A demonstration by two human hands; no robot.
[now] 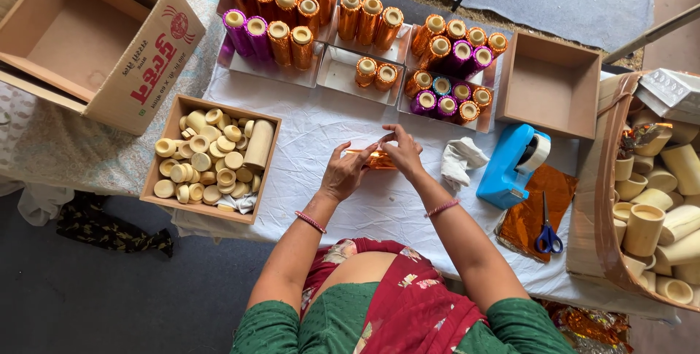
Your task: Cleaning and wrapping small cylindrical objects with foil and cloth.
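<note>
- Left hand [343, 172], in the head view, curls round one end of a small tube [378, 160] half wrapped in orange foil, fingers closed on it; the tube lies low over the white cloth [379, 208], about the middle of the table and towards its far edge.
- Right hand [403, 151] pinches the foil at the tube's other end, thumb and fingertips shut on what looks like a loose flap. If that pinch lets go, I'd expect the foil to spring open, and a hard pull could tear something so thin.
- Just beyond the hands stand trays of finished tubes [281, 22], orange and purple, upright and packed close; an elbow or sleeve reaching over could topple a row.
- A rag [461, 161] lies just beside the right hand, near enough to catch in the wrap.
- Scissors [547, 234] rest on a foil sheet [529, 212] near the table's near right edge, beside a blue tape dispenser [514, 164]; a dragged sheet could carry them off.
- A box of bare caps [211, 158] sits at the left edge, partly overhanging it by the look of it, so a knock might tip it.
</note>
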